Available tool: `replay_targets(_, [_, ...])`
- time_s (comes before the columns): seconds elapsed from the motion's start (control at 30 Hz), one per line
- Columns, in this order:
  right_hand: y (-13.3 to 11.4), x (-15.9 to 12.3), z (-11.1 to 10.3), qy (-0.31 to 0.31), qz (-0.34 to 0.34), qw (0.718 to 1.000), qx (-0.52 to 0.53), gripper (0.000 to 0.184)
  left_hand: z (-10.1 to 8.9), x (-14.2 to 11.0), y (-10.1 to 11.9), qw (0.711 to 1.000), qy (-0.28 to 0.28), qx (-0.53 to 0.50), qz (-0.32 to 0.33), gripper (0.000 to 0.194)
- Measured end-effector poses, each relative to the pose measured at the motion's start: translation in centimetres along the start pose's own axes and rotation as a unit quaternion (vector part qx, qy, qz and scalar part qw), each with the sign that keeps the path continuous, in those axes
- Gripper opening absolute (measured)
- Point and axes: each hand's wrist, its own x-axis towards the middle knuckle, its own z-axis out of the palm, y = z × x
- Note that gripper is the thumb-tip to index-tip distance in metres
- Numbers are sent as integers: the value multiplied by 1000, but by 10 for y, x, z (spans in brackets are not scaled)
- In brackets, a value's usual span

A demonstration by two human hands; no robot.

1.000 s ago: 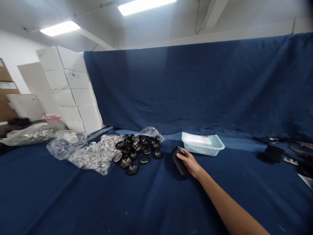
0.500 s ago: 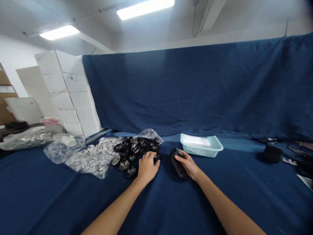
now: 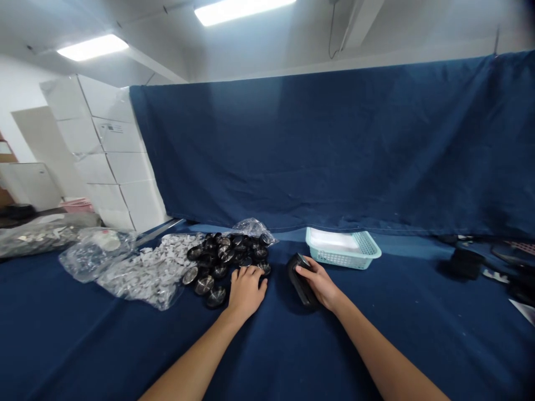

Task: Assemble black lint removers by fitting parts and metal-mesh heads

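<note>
My right hand (image 3: 321,284) is closed around a black, long, rounded object (image 3: 301,283) with a shiny top end, held tilted above the blue cloth; its exact kind I cannot make out. At the near right edge of a pile of round black knobs with metallic faces (image 3: 224,253) lies my left hand (image 3: 246,291), palm down. Its thumb is apart from the fingers, and the fingertips reach the knobs. Nothing shows in its grasp, though the underside of the fingers is hidden.
Small grey-white parts (image 3: 152,270) lie on clear plastic left of the knobs. Behind my right hand stands a light green basket (image 3: 345,259) with white sheets inside. White boxes (image 3: 121,167) are stacked at the left, and dark items (image 3: 466,263) lie far right.
The view has shifted slightly to the right. My left hand remains at the knobs with its fingers a little more bent. My right hand still holds the black object.
</note>
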Motion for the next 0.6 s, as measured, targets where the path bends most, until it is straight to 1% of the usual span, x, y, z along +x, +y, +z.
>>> replay_targets(0.27, [0,0,-1,-2,6,1000,-2,47,-7,-6,1,1000,-3,12,20,28])
replay_targets(0.6, [1,-2,-1,4,7,1000,-19,50,-12,-9,5,999,-9,20,30,25])
